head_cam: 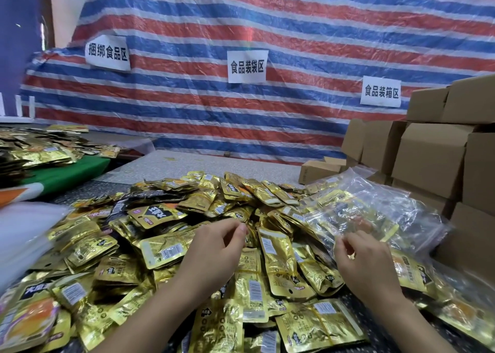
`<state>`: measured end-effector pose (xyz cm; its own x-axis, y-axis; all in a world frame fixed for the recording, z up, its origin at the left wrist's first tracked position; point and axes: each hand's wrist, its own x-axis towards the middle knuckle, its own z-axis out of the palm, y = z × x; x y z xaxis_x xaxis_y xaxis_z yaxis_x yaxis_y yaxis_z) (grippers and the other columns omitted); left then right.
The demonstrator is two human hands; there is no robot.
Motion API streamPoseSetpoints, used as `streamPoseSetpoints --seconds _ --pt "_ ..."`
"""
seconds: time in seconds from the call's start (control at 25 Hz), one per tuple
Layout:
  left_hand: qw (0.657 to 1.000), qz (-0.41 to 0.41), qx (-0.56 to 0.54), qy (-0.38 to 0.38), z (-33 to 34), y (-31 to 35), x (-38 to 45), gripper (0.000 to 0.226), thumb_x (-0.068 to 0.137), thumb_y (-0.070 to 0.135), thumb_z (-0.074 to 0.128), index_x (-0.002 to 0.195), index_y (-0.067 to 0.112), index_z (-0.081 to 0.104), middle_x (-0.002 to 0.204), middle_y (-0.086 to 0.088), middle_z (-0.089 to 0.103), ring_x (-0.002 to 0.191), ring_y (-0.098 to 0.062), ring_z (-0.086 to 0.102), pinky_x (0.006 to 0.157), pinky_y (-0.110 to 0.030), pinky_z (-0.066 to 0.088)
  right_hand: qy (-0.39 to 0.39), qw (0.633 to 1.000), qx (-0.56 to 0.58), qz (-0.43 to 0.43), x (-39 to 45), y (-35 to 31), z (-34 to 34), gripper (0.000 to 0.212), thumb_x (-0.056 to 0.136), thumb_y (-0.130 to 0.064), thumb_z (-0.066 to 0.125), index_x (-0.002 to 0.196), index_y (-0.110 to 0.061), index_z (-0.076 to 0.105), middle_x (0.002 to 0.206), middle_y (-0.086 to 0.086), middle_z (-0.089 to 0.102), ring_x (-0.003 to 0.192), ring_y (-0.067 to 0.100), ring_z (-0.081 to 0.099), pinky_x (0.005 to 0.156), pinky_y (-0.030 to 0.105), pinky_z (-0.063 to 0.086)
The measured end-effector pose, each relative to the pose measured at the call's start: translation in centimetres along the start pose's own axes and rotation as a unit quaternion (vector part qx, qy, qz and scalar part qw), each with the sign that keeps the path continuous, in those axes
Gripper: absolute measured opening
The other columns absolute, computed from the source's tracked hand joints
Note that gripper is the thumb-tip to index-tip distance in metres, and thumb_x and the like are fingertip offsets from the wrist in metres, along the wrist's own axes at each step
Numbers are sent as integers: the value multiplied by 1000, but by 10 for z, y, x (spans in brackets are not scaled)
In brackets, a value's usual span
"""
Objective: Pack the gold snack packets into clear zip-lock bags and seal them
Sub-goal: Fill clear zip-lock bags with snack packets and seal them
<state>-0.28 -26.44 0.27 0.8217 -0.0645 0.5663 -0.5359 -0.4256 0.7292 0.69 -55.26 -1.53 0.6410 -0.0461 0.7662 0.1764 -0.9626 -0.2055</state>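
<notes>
Gold snack packets (166, 250) lie heaped on the worktop (187, 162), the left hand (214, 248) hovering loosely curled and empty while right-hand fingers (345, 245) pinch a filled zip-lock bag (375, 213), whose slippery film might slide free.

Two bare forearms — no sleeves, rings or gloves.

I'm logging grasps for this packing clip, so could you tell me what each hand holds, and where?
The right hand pinches the near edge of a clear zip-lock bag; the left hand holds nothing.
</notes>
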Motion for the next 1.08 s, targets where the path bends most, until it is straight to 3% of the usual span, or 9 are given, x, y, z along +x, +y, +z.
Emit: streamPoseSetpoints --seconds 0.12,0.32,0.4,0.48,0.64,0.84,0.92,1.0,1.08 --pt "999 -22 -23 14 -5 10 0 29 100 28 51 77 27 68 70 -2 68 54 -21 57 47 -35 41 2 1000 -15 14 -4 -6 -4 31 88 -11 66 62 -22 52 57 -13 44 52 7 44 65 35 39" --pt "997 6 74 28 -42 18 11 25 100 31 51 78 29 63 66 15 60 57 3 53 49 -12 35 -17 998 13 55 7 -29 -16 34 93 -15 60 60 -18 52 58 -5 49 53 17 48 66 40 47" --pt "989 12 143 44 -62 9 15 16 100 31 50 94 29 64 82 19 60 73 5 54 59 -10 34 -16 996 68 56 18 -51 -23 38 94 -16 57 58 -22 47 56 -5 47 51 14 44 58 33 39" --pt "971 -3 229 69 -82 -9 20 21 100 30 49 111 20 64 99 14 58 90 -4 52 72 -18 38 -12 993 114 30 27 -81 -28 37 93 -19 54 57 -23 45 56 -5 45 50 14 41 55 26 28" --pt "897 -105 424 70 -137 -55 36 23 98 24 49 112 11 62 112 -9 63 100 -26 58 80 -40 51 -24 986 164 -16 36 -137 -26 38 95 -21 54 59 -23 42 60 -6 45 56 11 41 55 27 24" --pt "788 -264 553 58 -212 -110 44 34 97 35 47 113 6 55 111 -14 57 98 -29 54 80 -38 49 -56 982 173 -53 56 -174 -20 23 96 -23 52 75 -16 56 73 -2 54 68 15 50 58 29 36" --pt "772 -324 545 34 -232 -133 41 43 98 42 45 119 6 55 123 -15 56 110 -32 54 91 -40 49 -81 977 188 -60 63 -187 -20 18 97 -25 51 90 -13 63 85 -1 60 80 15 55 68 31 46" --pt "784 -376 494 5 -241 -153 38 50 100 44 42 125 3 57 132 -19 56 120 -35 54 99 -40 46 -93 973 201 -63 68 -198 -18 21 98 -27 50 98 -13 66 93 -1 62 87 15 56 76 33 49" --pt "800 -388 458 -17 -239 -165 29 44 100 34 47 120 -3 61 123 -22 62 116 -37 58 94 -38 48 -94 971 209 -69 69 -205 -16 21 97 -28 51 98 -13 66 92 -2 62 86 15 57 74 32 48"
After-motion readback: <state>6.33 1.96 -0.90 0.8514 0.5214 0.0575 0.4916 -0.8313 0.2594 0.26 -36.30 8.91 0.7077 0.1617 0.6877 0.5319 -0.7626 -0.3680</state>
